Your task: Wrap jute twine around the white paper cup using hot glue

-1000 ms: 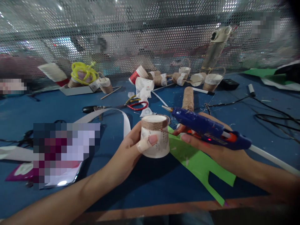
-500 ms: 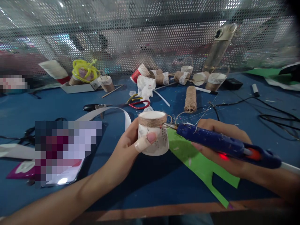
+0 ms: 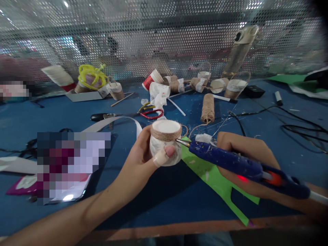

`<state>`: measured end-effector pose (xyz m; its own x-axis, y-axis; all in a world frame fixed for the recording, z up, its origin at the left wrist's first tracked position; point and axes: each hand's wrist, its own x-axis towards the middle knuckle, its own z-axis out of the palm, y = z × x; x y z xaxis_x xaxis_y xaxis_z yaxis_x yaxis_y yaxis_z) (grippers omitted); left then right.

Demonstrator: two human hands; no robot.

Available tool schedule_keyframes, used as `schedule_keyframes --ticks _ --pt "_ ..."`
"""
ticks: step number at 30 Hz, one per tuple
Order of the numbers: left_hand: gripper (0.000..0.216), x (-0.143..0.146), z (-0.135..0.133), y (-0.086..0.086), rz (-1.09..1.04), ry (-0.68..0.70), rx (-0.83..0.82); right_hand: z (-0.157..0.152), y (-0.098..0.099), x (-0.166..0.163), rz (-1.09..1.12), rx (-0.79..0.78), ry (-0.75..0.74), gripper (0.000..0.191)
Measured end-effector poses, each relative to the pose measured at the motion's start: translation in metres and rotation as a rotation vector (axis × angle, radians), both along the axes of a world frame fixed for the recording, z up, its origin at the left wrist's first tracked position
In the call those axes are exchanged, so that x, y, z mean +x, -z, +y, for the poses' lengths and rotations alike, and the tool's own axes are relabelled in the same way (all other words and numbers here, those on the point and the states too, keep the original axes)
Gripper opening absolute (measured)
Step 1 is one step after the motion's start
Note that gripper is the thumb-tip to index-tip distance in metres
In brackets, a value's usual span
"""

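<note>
A white paper cup [image 3: 164, 145], its upper part wound with brown twine [image 3: 166, 136], is held upright above the table by my left hand [image 3: 143, 153]. The thumb, with a bandage round it, presses on the cup's front. My right hand [image 3: 246, 153] grips a blue glue gun [image 3: 228, 159], whose red light glows underneath. The metal nozzle points left and meets the cup at the lower edge of the twine band. From the cup's right side a strand of twine runs back to the twine roll [image 3: 208, 108].
Green paper [image 3: 212, 174] lies under the glue gun. Behind are scissors [image 3: 152, 113], lace [image 3: 159, 94], several twine-wrapped cups [image 3: 198, 84] and a bottle [image 3: 238, 51]. A pixelated phone-like object [image 3: 74, 167] lies left; a black cable [image 3: 266, 109] runs right. Perforated metal panel [image 3: 179, 37] stands behind.
The cup has turned in my left hand and tilted slightly, showing more of its inside. The glue gun's nozzle has shifted a little left and down, to the twine's lower edge.
</note>
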<state>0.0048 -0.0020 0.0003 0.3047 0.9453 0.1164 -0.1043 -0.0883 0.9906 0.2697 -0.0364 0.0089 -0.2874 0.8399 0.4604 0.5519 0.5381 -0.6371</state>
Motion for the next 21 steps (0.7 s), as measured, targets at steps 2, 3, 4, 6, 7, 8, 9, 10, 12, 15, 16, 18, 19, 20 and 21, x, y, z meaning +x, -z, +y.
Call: schedule_keyframes --ticks 2,3,4,6,7,8,9,10,12,15,16,18,19,20,21 --pt "0.043 0.001 0.000 -0.003 0.028 -0.021 0.013 -0.001 0.000 -0.001 -0.008 -0.004 0.014 0.028" --pt "0.045 0.002 0.000 -0.005 0.042 -0.035 0.019 -0.002 0.000 -0.002 -0.014 -0.004 0.022 0.027" --pt "0.046 0.002 0.000 -0.006 0.055 -0.050 0.024 -0.002 0.000 -0.002 -0.019 -0.001 0.032 0.026" --pt "0.048 0.003 -0.001 -0.009 0.077 -0.072 0.037 -0.003 0.000 -0.003 -0.033 0.011 0.048 0.026" --pt "0.048 0.003 -0.001 -0.009 0.082 -0.078 0.042 -0.004 0.000 -0.003 -0.040 0.017 0.052 0.026" --pt "0.048 0.003 0.000 -0.009 0.085 -0.076 0.043 -0.004 0.000 -0.003 -0.045 0.020 0.053 0.025" --pt "0.048 0.002 0.000 -0.008 0.082 -0.067 0.042 -0.004 -0.001 -0.003 -0.050 0.022 0.057 0.025" --pt "0.047 0.002 0.000 -0.006 0.073 -0.054 0.040 -0.004 -0.001 -0.003 -0.051 0.021 0.061 0.026" --pt "0.046 0.000 0.001 -0.003 0.045 -0.034 0.030 -0.004 -0.002 -0.004 -0.037 0.006 0.068 0.026" --pt "0.045 -0.003 0.002 0.002 0.021 -0.041 0.011 -0.004 -0.004 -0.005 -0.030 -0.022 0.090 0.027" --pt "0.044 -0.003 0.002 0.004 0.015 -0.044 0.007 -0.004 -0.005 -0.005 -0.035 -0.027 0.099 0.027" --pt "0.043 -0.004 0.002 0.005 -0.003 -0.033 0.003 -0.004 -0.006 -0.005 -0.050 -0.030 0.116 0.026" --pt "0.043 -0.004 0.002 0.004 -0.012 -0.024 0.003 -0.004 -0.006 -0.006 -0.052 -0.032 0.121 0.026" --pt "0.043 -0.004 0.002 0.004 -0.020 -0.017 0.002 -0.004 -0.006 -0.006 -0.052 -0.033 0.127 0.026" --pt "0.043 -0.004 0.001 0.004 -0.023 -0.013 0.001 -0.004 -0.006 -0.006 -0.051 -0.036 0.132 0.026"
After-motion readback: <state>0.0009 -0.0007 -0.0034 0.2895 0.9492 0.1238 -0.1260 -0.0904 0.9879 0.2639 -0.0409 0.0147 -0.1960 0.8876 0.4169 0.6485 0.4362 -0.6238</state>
